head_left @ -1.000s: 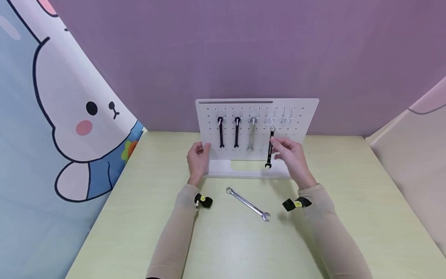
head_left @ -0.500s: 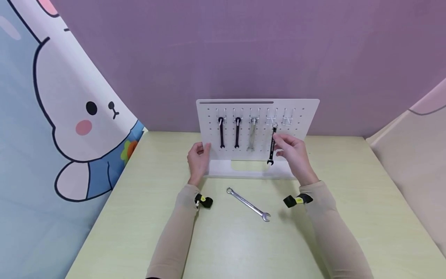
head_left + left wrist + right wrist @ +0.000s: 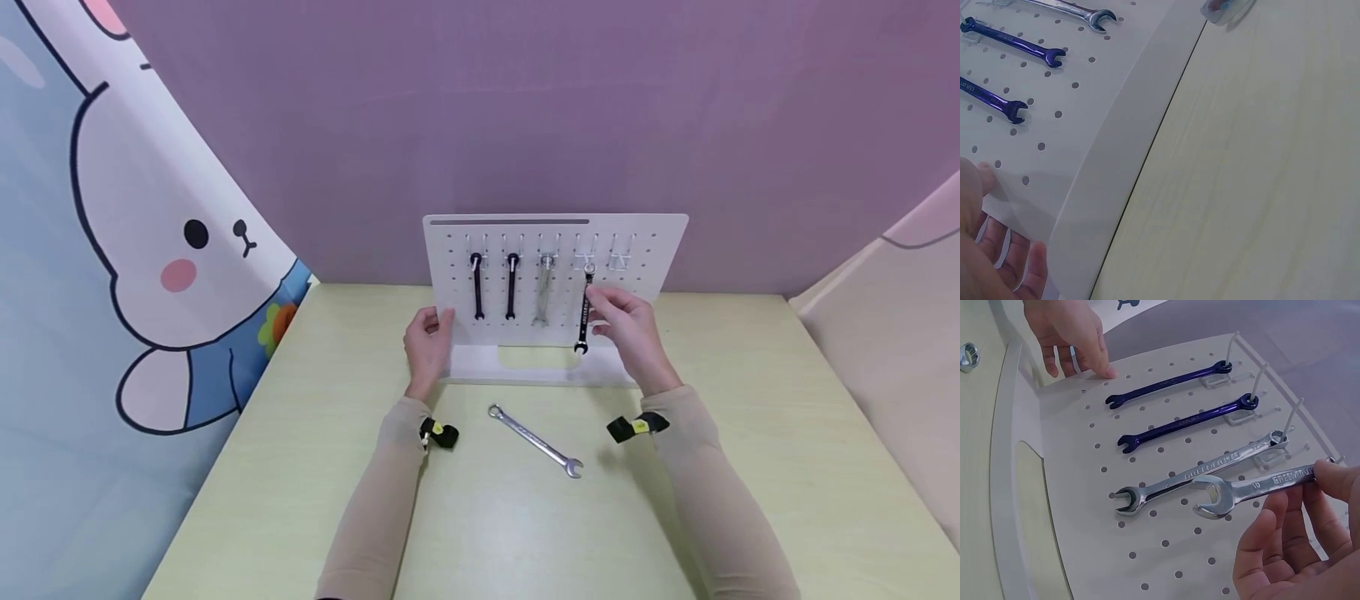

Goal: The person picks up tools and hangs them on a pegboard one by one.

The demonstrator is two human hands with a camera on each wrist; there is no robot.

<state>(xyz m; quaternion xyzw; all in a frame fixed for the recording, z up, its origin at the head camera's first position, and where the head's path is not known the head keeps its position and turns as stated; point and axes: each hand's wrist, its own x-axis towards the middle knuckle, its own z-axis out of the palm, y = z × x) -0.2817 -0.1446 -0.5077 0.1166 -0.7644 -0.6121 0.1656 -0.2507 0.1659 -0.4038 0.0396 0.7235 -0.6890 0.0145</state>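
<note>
In the head view my right hand (image 3: 632, 335) pinches a silver combination wrench (image 3: 1259, 485) by its shaft. This wrench hangs upright before the white pegboard (image 3: 637, 312), open end down. Its ring end overlaps the lower part of the fourth hook (image 3: 583, 260) there. At the board's left edge is my left hand (image 3: 427, 343), thumb on the front face and fingers behind. Two dark blue wrenches (image 3: 1172, 382) and a silver wrench (image 3: 1194, 475) hang by their ring ends on the first three hooks.
Another silver wrench (image 3: 534, 440) lies slantwise on the pale wooden table (image 3: 480, 533), in front of the board's base (image 3: 472, 364). The fifth hook (image 3: 620, 257) holds no wrench. A purple backdrop (image 3: 555, 108) rises behind the board.
My right hand has raised the wrench slightly, bringing its ring end up to the fourth hook; it went a little right, then slightly back left. The left hand stays at the board's edge.
</note>
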